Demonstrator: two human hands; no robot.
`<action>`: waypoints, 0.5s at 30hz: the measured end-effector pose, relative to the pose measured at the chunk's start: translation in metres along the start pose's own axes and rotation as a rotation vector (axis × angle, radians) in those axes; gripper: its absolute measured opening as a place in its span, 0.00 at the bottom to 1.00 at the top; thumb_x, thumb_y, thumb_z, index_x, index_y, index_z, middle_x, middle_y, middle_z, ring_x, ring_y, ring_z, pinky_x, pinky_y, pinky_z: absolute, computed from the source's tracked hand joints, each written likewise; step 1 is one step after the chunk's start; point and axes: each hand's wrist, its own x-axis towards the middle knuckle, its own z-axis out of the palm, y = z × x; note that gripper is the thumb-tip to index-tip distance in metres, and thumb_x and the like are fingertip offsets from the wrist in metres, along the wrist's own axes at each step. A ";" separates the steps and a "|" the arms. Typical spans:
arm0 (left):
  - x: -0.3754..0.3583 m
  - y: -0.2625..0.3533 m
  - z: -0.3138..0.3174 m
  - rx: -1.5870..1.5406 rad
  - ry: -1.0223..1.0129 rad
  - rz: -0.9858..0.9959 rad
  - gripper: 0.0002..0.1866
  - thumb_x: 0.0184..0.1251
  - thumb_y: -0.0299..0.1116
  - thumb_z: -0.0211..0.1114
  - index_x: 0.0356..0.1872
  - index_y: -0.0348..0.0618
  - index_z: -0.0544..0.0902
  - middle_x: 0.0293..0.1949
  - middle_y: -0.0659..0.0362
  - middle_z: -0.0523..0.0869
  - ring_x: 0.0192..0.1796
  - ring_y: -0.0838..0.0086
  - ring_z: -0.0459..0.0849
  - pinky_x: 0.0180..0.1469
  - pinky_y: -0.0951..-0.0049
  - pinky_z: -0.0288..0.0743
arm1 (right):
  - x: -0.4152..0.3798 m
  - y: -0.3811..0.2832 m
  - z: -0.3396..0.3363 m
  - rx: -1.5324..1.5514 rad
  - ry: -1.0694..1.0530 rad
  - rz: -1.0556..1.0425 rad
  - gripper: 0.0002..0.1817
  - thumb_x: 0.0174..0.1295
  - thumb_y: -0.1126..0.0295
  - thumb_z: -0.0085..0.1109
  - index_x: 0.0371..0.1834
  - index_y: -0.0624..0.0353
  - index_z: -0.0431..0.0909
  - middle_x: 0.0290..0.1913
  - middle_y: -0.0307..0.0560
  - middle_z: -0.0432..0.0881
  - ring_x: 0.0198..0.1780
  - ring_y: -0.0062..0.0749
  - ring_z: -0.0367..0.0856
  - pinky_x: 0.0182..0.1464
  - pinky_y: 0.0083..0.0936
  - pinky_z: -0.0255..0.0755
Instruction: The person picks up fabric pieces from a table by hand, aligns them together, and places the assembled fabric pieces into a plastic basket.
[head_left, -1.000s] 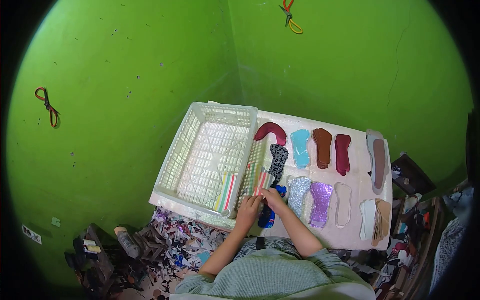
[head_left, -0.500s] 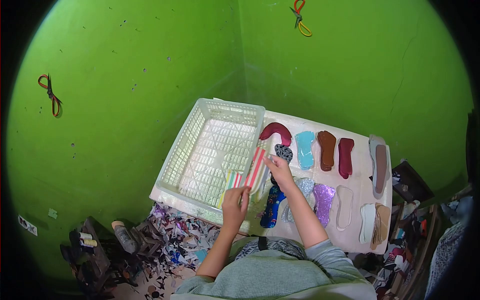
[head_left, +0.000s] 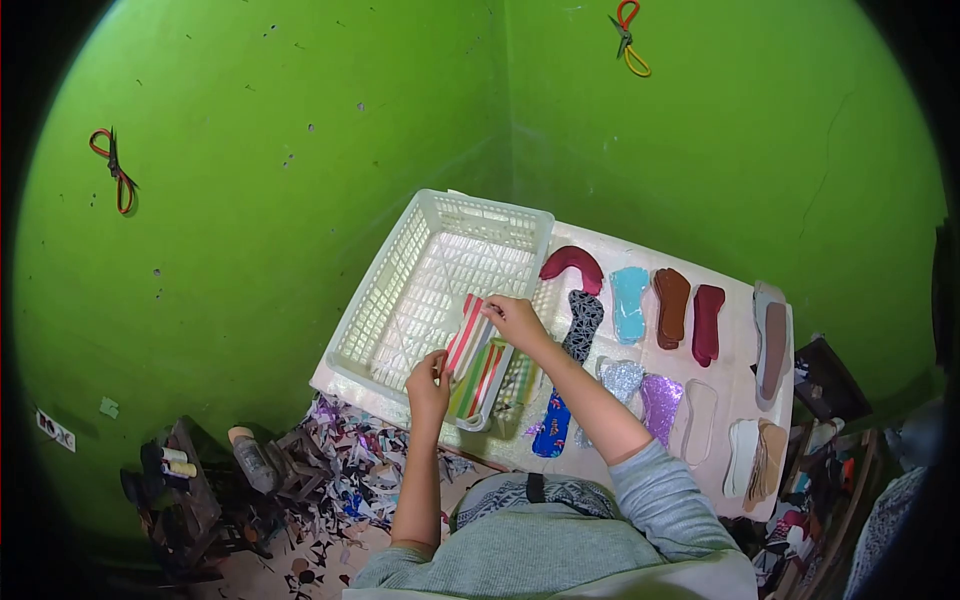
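Over the near right corner of a white plastic basket [head_left: 372,290], my two hands hold a striped cut piece [head_left: 463,345] in red, cream and grey. Its lower left end is pinched in my left hand [head_left: 428,388], and its upper right end is gripped by my right hand [head_left: 516,322]. Just below it, more striped pieces [head_left: 478,382] in green, red and yellow lie in the basket's corner. Right of the basket are a black-and-white patterned stack [head_left: 581,325] and a blue flowered stack [head_left: 552,428], the latter partly behind my right forearm.
Across the white table [head_left: 640,245] lie stacks in maroon [head_left: 708,325], brown [head_left: 671,308], light blue [head_left: 629,303] and glittery purple [head_left: 661,405]. Fabric scraps [head_left: 360,455] cover the floor at left. Scissors [head_left: 114,170] hang on the green wall.
Both hands have moved left with the striped piece, from the basket's right rim to over its inside. The green-striped pieces below show more fully. The view has shifted slightly.
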 end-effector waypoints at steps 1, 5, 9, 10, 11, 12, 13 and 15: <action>0.001 -0.003 0.001 0.031 -0.006 0.025 0.13 0.52 0.21 0.64 0.41 0.40 0.79 0.32 0.47 0.81 0.31 0.64 0.80 0.34 0.69 0.74 | 0.002 0.000 0.003 0.002 -0.004 0.000 0.12 0.57 0.63 0.56 0.37 0.60 0.79 0.28 0.55 0.80 0.31 0.45 0.80 0.35 0.32 0.72; 0.004 0.001 0.010 0.072 -0.036 0.029 0.11 0.57 0.26 0.60 0.41 0.36 0.79 0.30 0.43 0.81 0.34 0.52 0.81 0.36 0.62 0.73 | 0.004 -0.003 0.008 -0.238 -0.017 -0.028 0.10 0.55 0.62 0.56 0.32 0.55 0.81 0.26 0.52 0.80 0.31 0.44 0.80 0.37 0.36 0.73; 0.002 0.003 0.011 0.167 -0.059 -0.016 0.11 0.56 0.25 0.59 0.42 0.36 0.78 0.30 0.43 0.81 0.35 0.50 0.80 0.37 0.59 0.72 | 0.005 0.000 0.014 -0.476 0.012 -0.115 0.08 0.53 0.60 0.56 0.28 0.49 0.82 0.22 0.47 0.80 0.29 0.41 0.80 0.36 0.35 0.70; 0.001 0.004 0.010 0.217 -0.057 0.012 0.12 0.55 0.25 0.59 0.42 0.37 0.77 0.31 0.44 0.81 0.35 0.50 0.80 0.37 0.58 0.72 | 0.005 0.002 0.016 -0.475 0.008 -0.113 0.08 0.53 0.60 0.56 0.28 0.49 0.82 0.22 0.47 0.80 0.29 0.41 0.80 0.36 0.35 0.70; 0.000 0.006 0.009 0.267 -0.054 0.041 0.13 0.54 0.25 0.59 0.42 0.37 0.76 0.31 0.44 0.81 0.35 0.50 0.80 0.37 0.56 0.72 | 0.005 0.003 0.018 -0.518 -0.001 -0.095 0.09 0.53 0.58 0.56 0.28 0.48 0.82 0.23 0.46 0.80 0.29 0.41 0.79 0.37 0.35 0.69; -0.001 0.008 0.008 0.268 -0.054 0.038 0.13 0.54 0.25 0.59 0.42 0.37 0.76 0.31 0.44 0.81 0.35 0.50 0.80 0.37 0.56 0.72 | 0.007 0.004 0.019 -0.562 -0.008 -0.080 0.10 0.54 0.56 0.56 0.28 0.47 0.82 0.23 0.45 0.80 0.29 0.40 0.79 0.38 0.35 0.68; -0.001 0.010 0.008 0.291 -0.075 0.006 0.14 0.53 0.26 0.60 0.42 0.38 0.76 0.32 0.45 0.81 0.35 0.50 0.80 0.37 0.56 0.72 | 0.008 0.005 0.020 -0.561 -0.010 -0.081 0.10 0.54 0.56 0.56 0.28 0.47 0.82 0.23 0.45 0.80 0.29 0.40 0.79 0.38 0.35 0.68; -0.003 0.010 0.010 0.312 -0.101 -0.031 0.15 0.51 0.27 0.61 0.42 0.38 0.76 0.32 0.45 0.81 0.36 0.50 0.80 0.37 0.56 0.72 | 0.006 0.006 0.019 -0.638 -0.058 -0.095 0.10 0.55 0.56 0.54 0.27 0.45 0.82 0.22 0.44 0.80 0.29 0.37 0.80 0.38 0.34 0.66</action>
